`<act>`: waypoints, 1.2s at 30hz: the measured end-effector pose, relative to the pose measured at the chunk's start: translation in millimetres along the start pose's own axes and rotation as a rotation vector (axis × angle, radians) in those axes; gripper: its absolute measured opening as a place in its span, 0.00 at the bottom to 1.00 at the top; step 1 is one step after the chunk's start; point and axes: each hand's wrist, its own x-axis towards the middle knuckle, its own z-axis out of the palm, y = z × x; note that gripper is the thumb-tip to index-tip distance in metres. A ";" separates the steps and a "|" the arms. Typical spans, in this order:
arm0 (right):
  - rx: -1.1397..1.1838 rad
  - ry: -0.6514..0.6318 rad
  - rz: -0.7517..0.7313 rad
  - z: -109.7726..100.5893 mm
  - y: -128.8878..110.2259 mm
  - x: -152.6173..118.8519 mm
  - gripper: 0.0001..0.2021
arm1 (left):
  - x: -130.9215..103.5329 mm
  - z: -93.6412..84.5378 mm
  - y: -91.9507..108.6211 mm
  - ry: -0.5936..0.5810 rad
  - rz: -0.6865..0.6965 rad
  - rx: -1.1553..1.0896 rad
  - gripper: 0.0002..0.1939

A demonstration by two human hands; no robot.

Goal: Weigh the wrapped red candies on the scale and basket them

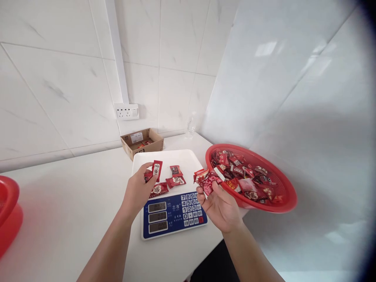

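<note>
Over the left part of the white scale pan (pixel 188 160), my left hand (pixel 139 188) is closed on a red candy packet (pixel 156 171). Other red packets lie on the pan: a small dark-red one (pixel 176 170), a wider one (pixel 175 181) below it, and another (pixel 159 189) by my left fingertips. My right hand (pixel 219 205) is palm up, its fingers curled round several red and pink candy packets (pixel 208 181), between the scale and the red basket (pixel 289 196). Blue keypad panel (pixel 175 208) with its displays faces me.
Red-wrapped packets (pixel 249 176) fill much of the basket at the right. A cardboard box (pixel 152 147) with a few packets stands behind the scale. Near the wall is a clear plastic bottle (pixel 190 128). Part of a red container (pixel 10 213) shows at the left edge.
</note>
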 end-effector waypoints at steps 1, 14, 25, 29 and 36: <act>-0.006 0.004 -0.003 1.2 0.3 -1.0 0.12 | 0.1 0.8 -0.7 0.006 0.017 0.020 0.24; -0.175 -0.110 -0.040 33.9 -1.0 -20.9 0.14 | -42.5 -11.4 31.1 -0.197 0.246 -0.097 0.23; -0.391 -0.344 0.021 55.4 -0.5 -13.5 0.14 | -34.4 -7.9 24.5 -0.601 0.314 -0.165 0.30; -0.426 -0.322 -0.003 56.7 -1.6 -10.1 0.13 | -37.4 -5.8 27.7 -0.459 0.282 -0.184 0.18; -0.447 -0.354 -0.008 50.1 7.3 -7.1 0.18 | -35.6 -0.2 27.7 -0.139 0.235 -0.244 0.04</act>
